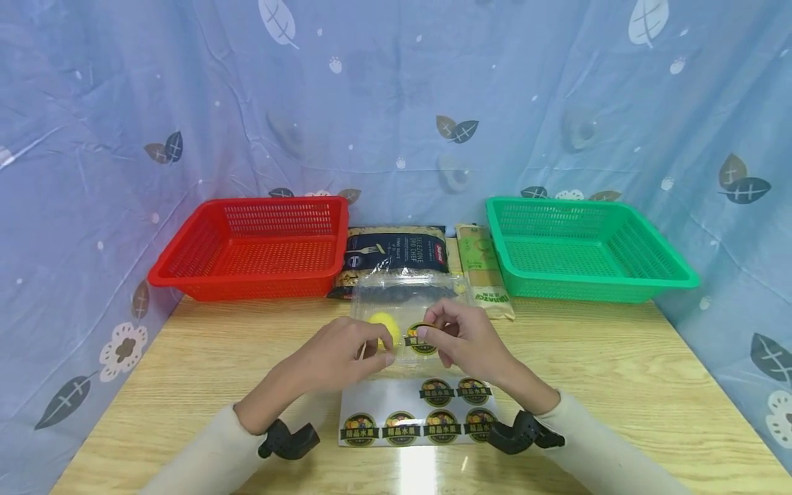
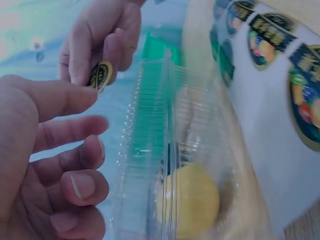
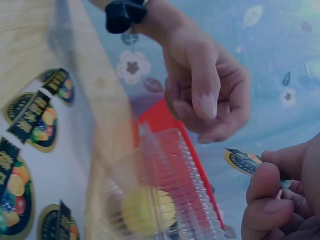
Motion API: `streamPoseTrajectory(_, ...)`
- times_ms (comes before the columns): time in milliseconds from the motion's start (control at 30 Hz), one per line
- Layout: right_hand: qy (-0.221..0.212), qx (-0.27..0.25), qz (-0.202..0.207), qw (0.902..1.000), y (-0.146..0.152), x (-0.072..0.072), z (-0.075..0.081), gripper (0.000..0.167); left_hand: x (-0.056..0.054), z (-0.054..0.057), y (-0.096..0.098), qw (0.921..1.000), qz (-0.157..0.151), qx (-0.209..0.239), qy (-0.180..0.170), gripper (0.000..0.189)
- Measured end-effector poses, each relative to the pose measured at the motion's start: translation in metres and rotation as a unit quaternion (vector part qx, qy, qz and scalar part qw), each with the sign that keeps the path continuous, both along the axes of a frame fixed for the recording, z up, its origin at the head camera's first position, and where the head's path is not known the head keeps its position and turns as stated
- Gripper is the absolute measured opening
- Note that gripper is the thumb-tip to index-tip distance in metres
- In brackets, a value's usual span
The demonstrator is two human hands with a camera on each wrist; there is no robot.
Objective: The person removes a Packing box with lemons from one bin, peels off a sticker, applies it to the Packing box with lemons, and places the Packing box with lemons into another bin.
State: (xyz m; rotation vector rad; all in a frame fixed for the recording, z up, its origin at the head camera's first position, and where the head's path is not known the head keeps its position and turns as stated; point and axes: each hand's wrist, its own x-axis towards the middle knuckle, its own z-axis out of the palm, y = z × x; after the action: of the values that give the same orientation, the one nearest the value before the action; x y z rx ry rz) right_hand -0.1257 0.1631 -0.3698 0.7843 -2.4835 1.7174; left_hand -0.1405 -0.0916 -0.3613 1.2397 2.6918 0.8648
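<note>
My right hand (image 1: 465, 338) pinches a round black-and-gold fruit sticker (image 1: 421, 338) between thumb and finger, above a clear plastic clamshell box (image 1: 405, 357). Inside the box sits a yellow, lemon-like fruit (image 2: 192, 200), seen through the plastic. My left hand (image 1: 346, 350) hovers over the box's left side with fingers loosely bent and nothing between them. In the right wrist view, the left hand (image 3: 210, 90) is apart from the sticker (image 3: 243, 161). Nearer me, a white sticker sheet (image 1: 386, 395) carries several more of these fruit stickers.
A red basket (image 1: 247, 285) stands at the back left and a green basket (image 1: 594, 289) at the back right. Between them lie a dark pasta bag (image 1: 396, 251) and a green-and-tan packet (image 1: 485, 268), behind the box. A patterned blue curtain (image 1: 396, 103) hangs beyond the wooden table (image 1: 235, 337).
</note>
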Motion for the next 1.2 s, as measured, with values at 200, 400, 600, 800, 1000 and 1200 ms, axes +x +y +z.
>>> streamPoseTrajectory(200,-0.008,-0.003,0.0,1.0,0.007,-0.009,0.003,0.006,-0.012,0.008,0.012,0.9965,0.08,0.021,0.0,0.021)
streamPoseTrajectory(400,-0.03,0.015,0.007,0.9994,0.011,-0.021,0.006,0.011,-0.024,0.009,0.02,0.9947,0.099,0.028,0.006,0.028)
streamPoseTrajectory(600,-0.042,0.036,0.012,0.9984,0.01,-0.031,0.007,0.012,-0.034,0.004,0.026,0.9939,0.106,0.03,-0.007,0.025)
streamPoseTrajectory(800,-0.052,0.044,0.019,0.9975,0.009,-0.04,0.007,0.014,-0.041,0.001,0.029,0.9932,0.105,0.047,-0.016,0.021)
streamPoseTrajectory(1000,-0.062,0.05,0.019,0.9967,0.009,-0.052,0.004,0.013,-0.05,-0.001,0.032,0.9887,0.127,0.065,-0.047,0.013)
streamPoseTrajectory(1200,-0.056,0.052,0.005,0.9971,0.008,-0.058,0.002,0.013,-0.055,-0.003,0.037,0.9836,0.139,0.09,-0.071,0.014)
